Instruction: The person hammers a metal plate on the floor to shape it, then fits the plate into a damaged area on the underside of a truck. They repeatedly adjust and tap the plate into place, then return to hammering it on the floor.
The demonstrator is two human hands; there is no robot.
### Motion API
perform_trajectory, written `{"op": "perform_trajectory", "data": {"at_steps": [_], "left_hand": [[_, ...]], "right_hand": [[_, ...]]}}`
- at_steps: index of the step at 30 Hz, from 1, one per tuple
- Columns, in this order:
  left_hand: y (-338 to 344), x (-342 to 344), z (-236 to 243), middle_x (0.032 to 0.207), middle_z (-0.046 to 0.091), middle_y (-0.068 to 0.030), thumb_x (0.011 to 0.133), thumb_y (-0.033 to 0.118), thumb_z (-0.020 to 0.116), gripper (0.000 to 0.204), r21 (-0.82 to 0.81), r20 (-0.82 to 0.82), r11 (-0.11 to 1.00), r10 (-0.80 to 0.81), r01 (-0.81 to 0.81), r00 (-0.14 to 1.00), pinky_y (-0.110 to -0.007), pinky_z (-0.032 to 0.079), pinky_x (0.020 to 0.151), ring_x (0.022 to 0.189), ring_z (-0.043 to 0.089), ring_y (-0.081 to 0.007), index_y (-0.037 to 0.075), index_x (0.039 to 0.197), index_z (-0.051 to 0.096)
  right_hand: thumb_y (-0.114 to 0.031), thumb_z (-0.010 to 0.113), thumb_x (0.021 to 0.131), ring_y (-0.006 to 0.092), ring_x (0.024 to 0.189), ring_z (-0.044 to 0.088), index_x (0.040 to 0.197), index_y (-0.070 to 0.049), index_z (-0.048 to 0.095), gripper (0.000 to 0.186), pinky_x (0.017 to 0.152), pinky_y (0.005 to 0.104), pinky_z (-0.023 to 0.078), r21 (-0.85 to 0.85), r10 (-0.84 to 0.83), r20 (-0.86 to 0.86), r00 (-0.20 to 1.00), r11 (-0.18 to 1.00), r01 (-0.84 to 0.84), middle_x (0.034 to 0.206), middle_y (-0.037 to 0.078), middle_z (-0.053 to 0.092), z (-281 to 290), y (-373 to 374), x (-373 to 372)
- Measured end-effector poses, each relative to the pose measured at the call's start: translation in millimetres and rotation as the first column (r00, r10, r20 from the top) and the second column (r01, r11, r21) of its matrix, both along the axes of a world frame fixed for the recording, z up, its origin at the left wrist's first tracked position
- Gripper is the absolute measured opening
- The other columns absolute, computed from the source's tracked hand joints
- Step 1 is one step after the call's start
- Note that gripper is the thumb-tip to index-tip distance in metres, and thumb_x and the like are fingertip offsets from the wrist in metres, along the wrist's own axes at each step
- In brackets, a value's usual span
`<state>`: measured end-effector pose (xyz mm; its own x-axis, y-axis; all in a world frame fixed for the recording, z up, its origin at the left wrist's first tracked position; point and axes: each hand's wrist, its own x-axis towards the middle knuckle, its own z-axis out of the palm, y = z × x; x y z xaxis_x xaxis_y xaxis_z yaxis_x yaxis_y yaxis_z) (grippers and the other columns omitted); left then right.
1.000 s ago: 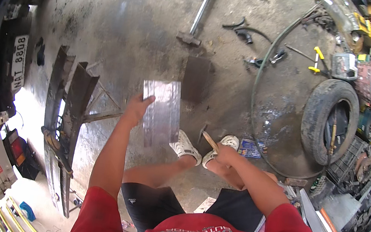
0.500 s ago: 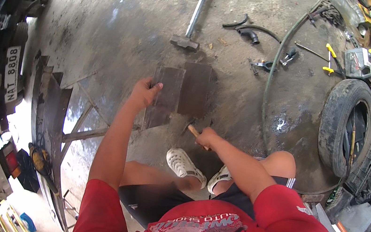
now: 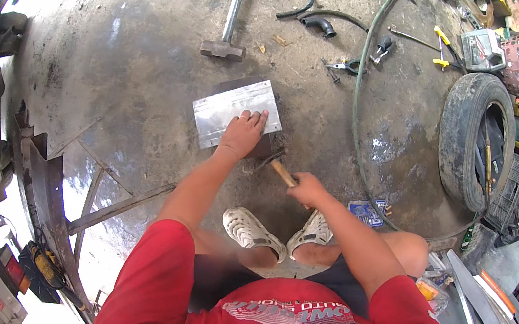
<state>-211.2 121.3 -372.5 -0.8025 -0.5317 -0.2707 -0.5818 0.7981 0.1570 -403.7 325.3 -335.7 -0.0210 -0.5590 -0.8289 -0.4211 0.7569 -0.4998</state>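
Observation:
A shiny metal sheet (image 3: 224,106) lies at an angle over a dark flat plate (image 3: 238,83) on the concrete floor, covering most of it. My left hand (image 3: 244,132) rests on the sheet's near right part, fingers spread on its upper face; the thumb is hidden. Closer to me, my right hand (image 3: 308,189) is closed round the wooden handle of a hammer (image 3: 283,173). Its dark head is beside the plate's near right corner, low over the floor; whether it touches the floor I cannot tell.
A sledgehammer (image 3: 223,49) lies beyond the sheet. Right of it are a black bent hose (image 3: 320,25), pliers (image 3: 349,66) and a long green hose (image 3: 359,96). A tyre (image 3: 465,141) stands at the right, a metal frame (image 3: 114,208) at the left.
The metal sheet has turned from upright to slanted across the plate and now looks bright. My left hand went from its edge onto its face. The view shifted; the hammer stays in my right hand.

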Motion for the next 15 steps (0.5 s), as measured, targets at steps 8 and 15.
{"op": "perform_trajectory", "data": {"at_steps": [8, 15], "left_hand": [[-5.6, 8.0, -19.6, 0.154, 0.053, -0.0123, 0.097, 0.052, 0.066, 0.077, 0.069, -0.071, 0.978, 0.204, -0.199, 0.976, -0.056, 0.04, 0.113, 0.143, 0.044, -0.0364, 0.017, 0.161, 0.042], [-61.2, -20.2, -19.4, 0.17, 0.03, -0.0214, 0.099, 0.075, 0.047, 0.097, -0.11, 0.089, 0.798, 0.602, -0.592, 0.794, -0.07, 0.02, 0.123, 0.159, 0.021, -0.041, 0.02, 0.171, 0.017]], "right_hand": [[-0.02, 0.079, 0.089, 0.0167, 0.062, 0.063, 0.139, 0.003, 0.061, 0.059, 0.058, 0.037, 0.054, 0.073, -0.39, 0.1, 0.915, 0.92, 0.384, 0.088, 0.013, 0.071, 17.7, 23.5, -44.0], [-0.035, 0.069, 0.1, 0.0475, 0.115, 0.067, 0.136, 0.003, 0.06, 0.053, 0.096, 0.048, 0.053, -0.076, -0.243, -0.338, 0.909, 0.97, 0.231, 0.113, 0.031, 0.071, 52.2, -6.7, -23.2]]}}
